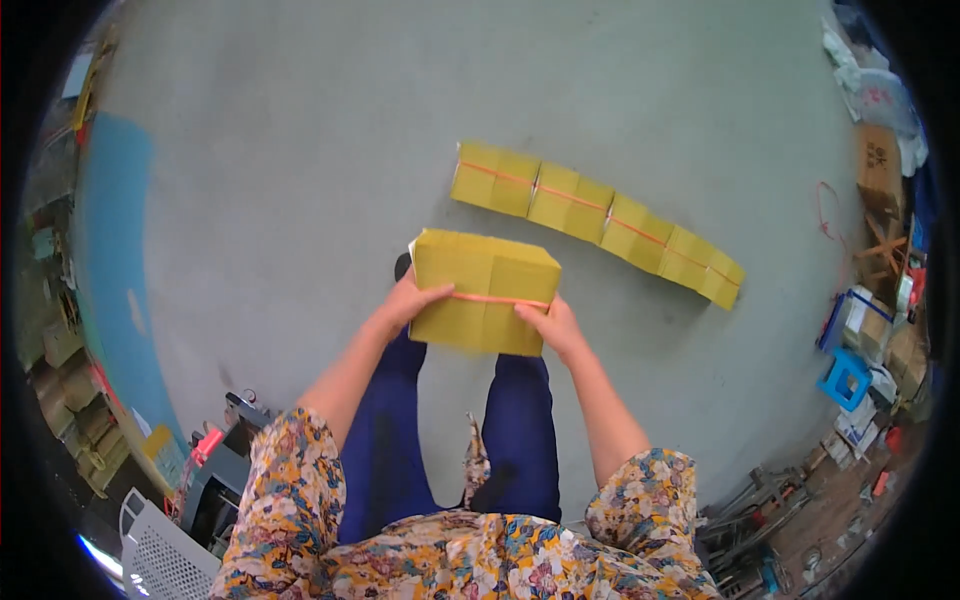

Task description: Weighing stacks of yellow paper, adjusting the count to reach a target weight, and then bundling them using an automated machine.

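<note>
Between my two hands is a yellow bundle (pixel 480 265), a block of what looks like folded card or paper with an orange band round its middle. My left hand (pixel 408 300) grips its left end, the thumb lying along the band. The right end is held by my right hand (pixel 553 325), its thumb on the front face near the band. Most fingers of both hands are hidden behind the bundle. Beyond it, a row of similar yellow banded bundles (pixel 570 205) lies on the floor, running from the middle toward the right.
Grey floor (pixel 300 120) spreads around me, with a blue painted strip (pixel 115 250) on the left. A grey perforated chair (pixel 165 550) stands at lower left. Along the right are a blue stool (pixel 846 380), cardboard boxes (pixel 880 170) and metal frames (pixel 755 520).
</note>
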`<control>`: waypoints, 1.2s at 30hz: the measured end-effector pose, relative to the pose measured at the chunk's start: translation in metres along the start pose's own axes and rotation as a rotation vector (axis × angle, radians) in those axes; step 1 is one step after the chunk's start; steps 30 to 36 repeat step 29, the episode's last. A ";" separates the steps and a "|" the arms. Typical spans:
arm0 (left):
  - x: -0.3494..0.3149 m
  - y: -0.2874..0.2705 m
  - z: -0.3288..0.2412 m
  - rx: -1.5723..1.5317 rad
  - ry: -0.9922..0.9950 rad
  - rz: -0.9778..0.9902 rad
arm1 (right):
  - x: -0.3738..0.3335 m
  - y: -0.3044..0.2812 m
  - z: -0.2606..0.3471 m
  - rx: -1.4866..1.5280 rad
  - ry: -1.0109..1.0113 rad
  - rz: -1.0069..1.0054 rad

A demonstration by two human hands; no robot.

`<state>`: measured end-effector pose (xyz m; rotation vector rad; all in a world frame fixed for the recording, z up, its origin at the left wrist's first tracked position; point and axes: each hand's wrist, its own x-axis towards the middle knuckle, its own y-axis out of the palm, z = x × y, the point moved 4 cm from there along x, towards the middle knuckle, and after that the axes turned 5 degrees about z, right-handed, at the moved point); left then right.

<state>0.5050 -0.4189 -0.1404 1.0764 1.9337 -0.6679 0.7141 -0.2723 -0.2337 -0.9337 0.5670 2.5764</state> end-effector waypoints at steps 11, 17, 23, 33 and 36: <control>0.061 -0.013 0.066 0.006 -0.237 0.107 | 0.026 0.023 -0.062 0.180 0.243 -0.006; 0.119 -0.019 0.060 0.117 -0.151 -0.070 | 0.090 -0.001 -0.061 -0.047 0.293 -0.041; 0.133 -0.012 0.063 0.499 -0.139 -0.281 | 0.093 -0.006 -0.068 -0.314 0.455 -0.270; 0.089 -0.026 0.085 0.221 0.123 -0.299 | 0.040 0.004 -0.105 -0.035 0.406 -0.266; 0.089 -0.026 0.085 0.221 0.123 -0.299 | 0.040 0.004 -0.105 -0.035 0.406 -0.266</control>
